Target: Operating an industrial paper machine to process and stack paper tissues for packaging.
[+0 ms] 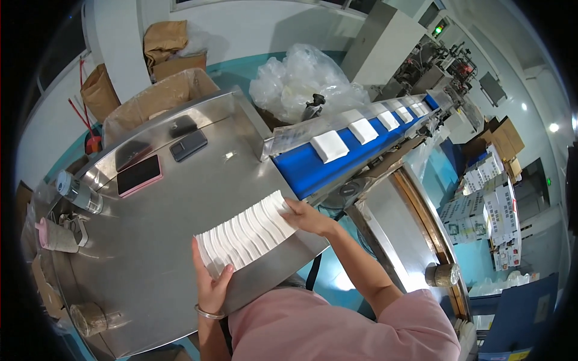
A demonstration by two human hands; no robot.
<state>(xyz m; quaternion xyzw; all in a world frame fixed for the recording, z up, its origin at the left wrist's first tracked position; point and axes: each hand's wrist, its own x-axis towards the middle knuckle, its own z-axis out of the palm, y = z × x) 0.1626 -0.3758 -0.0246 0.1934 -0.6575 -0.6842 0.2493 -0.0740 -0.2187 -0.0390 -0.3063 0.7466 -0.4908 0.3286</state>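
Note:
A row of white folded tissues (245,233), standing on edge and pressed together, is held between my two hands over the near edge of the steel table (156,253). My left hand (212,287) is closed on the row's left end, thumb on the near side and fingers along the end. At the other end, my right hand (308,218) grips the row, its fingers partly hidden. Beyond my right hand runs a blue conveyor belt (300,173), carrying several similar flat white folded packs (329,146) in a spaced line.
Two phones, one pink-edged (139,175) and one dark (188,145), lie on the table. A clear bottle (78,192), a pink-lidded cup (57,234) and a tape roll (88,319) stand at its left rim. A steel side table (391,222) and stacked cartons (481,210) are right.

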